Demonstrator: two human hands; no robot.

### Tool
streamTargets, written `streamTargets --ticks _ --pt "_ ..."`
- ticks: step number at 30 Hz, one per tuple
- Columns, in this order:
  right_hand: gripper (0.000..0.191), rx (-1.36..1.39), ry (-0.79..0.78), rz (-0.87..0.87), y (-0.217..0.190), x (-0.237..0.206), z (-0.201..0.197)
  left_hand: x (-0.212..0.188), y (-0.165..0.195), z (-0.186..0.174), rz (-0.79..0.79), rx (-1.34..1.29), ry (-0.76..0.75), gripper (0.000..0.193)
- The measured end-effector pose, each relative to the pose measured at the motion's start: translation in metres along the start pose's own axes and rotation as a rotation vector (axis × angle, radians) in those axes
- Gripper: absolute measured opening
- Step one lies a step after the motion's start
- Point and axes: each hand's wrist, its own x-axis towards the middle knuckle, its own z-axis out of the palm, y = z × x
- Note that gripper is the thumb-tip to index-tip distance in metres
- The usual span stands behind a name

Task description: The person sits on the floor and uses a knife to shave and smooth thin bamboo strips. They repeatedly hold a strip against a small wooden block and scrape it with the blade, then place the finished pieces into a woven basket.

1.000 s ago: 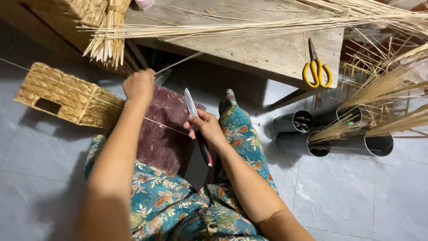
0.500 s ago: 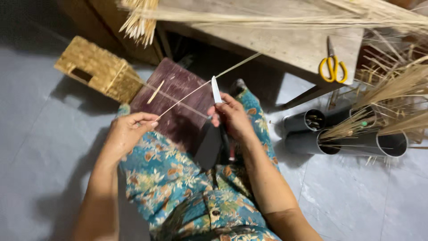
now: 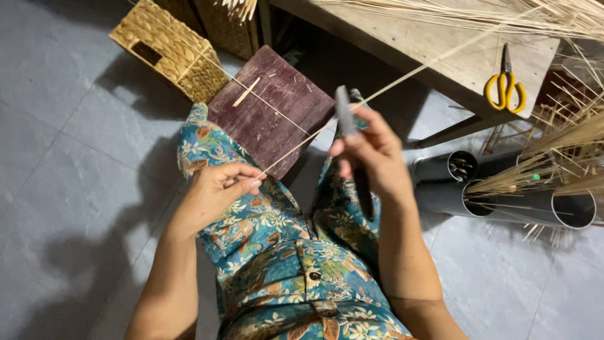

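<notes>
Head view: left hand (image 3: 217, 189) pinched a thin bamboo strip (image 3: 390, 85); right hand (image 3: 371, 157) gripped a knife (image 3: 346, 116) against it.

A long, thin, pale bamboo strip (image 3: 377, 94) runs diagonally, taut, one end pinched. A dark-handled knife (image 3: 352, 151), blade upward, seemingly presses against it.

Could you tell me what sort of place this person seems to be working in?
Probably a home weaving or basketry workshop: thin strips lie heaped on a wooden table, more stand in grey tubes on the tiled floor, and a woven basket sits nearby.
</notes>
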Motion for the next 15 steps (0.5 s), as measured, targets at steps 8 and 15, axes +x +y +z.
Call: streamTargets --ticks 8,15 --pt "0.045 -0.086 -0.042 -0.008 -0.014 -0.014 0.017 -0.002 0.006 0.005 0.052 -0.077 0.013 0.017" --pt "0.045 -0.083 -0.086 0.105 -0.008 -0.013 0.031 0.008 0.018 0.026 0.031 -0.103 -0.050 0.020"
